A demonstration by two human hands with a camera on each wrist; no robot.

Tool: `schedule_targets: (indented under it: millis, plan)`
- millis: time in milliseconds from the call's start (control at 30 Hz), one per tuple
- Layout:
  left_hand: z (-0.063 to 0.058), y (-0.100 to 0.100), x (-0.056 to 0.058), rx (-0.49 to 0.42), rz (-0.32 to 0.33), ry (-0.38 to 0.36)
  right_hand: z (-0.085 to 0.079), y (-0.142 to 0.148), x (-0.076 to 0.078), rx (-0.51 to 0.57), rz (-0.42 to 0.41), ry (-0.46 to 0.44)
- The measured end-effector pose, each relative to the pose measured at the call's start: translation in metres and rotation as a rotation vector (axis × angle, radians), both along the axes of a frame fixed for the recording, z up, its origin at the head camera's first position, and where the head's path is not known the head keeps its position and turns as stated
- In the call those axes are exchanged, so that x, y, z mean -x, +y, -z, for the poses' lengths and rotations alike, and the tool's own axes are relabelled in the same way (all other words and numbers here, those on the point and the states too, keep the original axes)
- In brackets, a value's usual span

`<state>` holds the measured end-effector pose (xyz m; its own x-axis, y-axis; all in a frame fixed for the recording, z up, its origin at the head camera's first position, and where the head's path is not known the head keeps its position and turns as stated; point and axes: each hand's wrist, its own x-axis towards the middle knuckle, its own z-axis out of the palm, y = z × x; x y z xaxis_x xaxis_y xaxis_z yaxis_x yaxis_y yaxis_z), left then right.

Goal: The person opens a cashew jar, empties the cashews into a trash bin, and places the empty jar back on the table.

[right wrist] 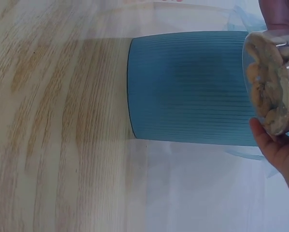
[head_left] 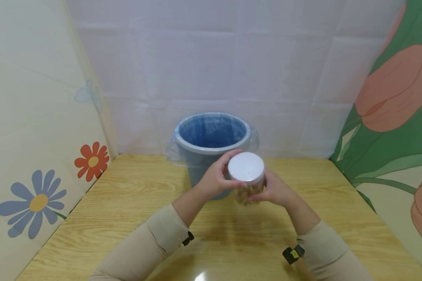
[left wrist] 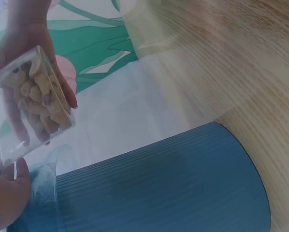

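Note:
A clear jar [head_left: 244, 196] with a white lid [head_left: 246, 167] is held up in front of the bin, tilted a little. Tan pieces that look like peanuts [left wrist: 40, 96] partly fill it. From the left side, my left hand [head_left: 216, 178] grips the lid's edge, thumb at the front and fingers reaching behind. My right hand [head_left: 277, 189] holds the jar's body from the other side, below the lid. The left wrist view shows fingers wrapped along the clear wall. In the right wrist view, the jar's bottom [right wrist: 272, 87] faces the camera.
A blue ribbed bin [head_left: 199, 168] with a clear plastic liner [head_left: 176, 150] folded over its rim stands on the wood-grain table [head_left: 133, 187], just behind the jar. White sheeting hangs at the back, and flower-patterned panels flank the table.

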<state>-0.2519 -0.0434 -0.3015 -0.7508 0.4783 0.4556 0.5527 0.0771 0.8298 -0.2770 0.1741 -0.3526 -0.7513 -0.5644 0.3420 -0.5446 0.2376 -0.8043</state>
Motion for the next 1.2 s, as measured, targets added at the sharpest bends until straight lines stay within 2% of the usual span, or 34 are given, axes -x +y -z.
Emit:
schedule_targets:
  millis: [467,533,767,1000,1200]
  plan:
    - [-0.006,0.004,-0.010,-0.007,-0.131,0.018,0.001,-0.004,0.003,0.030,0.036,-0.011]
    - [-0.005,0.003,-0.009,-0.015,-0.129,0.028,0.001,-0.004,0.003,0.027,0.032,-0.004]
    - [0.019,-0.002,0.018,-0.094,-0.093,0.071,-0.018,-0.009,-0.014,0.020,0.035,-0.011]
    - [0.020,-0.008,0.017,-0.088,-0.067,0.066,0.000,0.001,0.001,0.029,0.070,-0.035]
    - [0.019,-0.013,0.013,-0.098,-0.060,0.049,0.005,0.007,0.005,0.062,0.065,-0.009]
